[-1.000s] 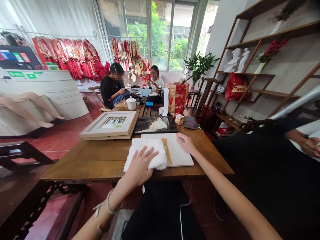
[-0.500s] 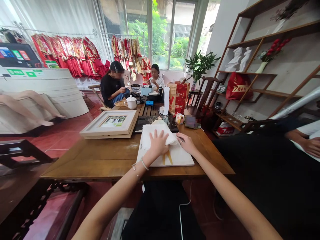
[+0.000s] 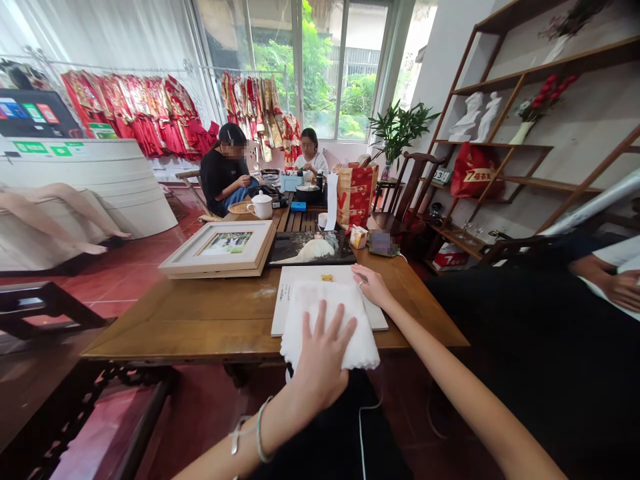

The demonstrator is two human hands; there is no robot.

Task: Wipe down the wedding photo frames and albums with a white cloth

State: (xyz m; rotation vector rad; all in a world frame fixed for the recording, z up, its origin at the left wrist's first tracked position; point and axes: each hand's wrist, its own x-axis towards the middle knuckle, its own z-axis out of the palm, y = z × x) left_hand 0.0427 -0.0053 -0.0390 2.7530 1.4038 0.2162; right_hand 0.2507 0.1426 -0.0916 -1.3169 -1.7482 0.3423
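My left hand [image 3: 325,353] lies flat with fingers spread on a white cloth [image 3: 357,333]. The cloth covers the front of a white board [image 3: 295,275] and hangs past the table's near edge. A small yellow mark [image 3: 327,277] shows on the board's far part, beside some dark print at its left. At the board's right edge, my right hand [image 3: 371,284] is closed, its fingers bent over the rim; their tips are partly hidden. Just behind the board lies a dark picture panel [image 3: 280,248] with a white dress shape on it.
Framed pictures [image 3: 217,241] are stacked at the left of the wooden table [image 3: 200,320]. Farther back stand a white lidded cup [image 3: 261,205], a red paper bag [image 3: 357,197] and a small box [image 3: 358,237]. Two people sit at the far end; another person's hand [image 3: 623,291] shows at right.
My left hand has slid the white cloth toward me, from the board's far part over its front edge. The yellow mark and dark panel are uncovered. My right hand has stayed in place.
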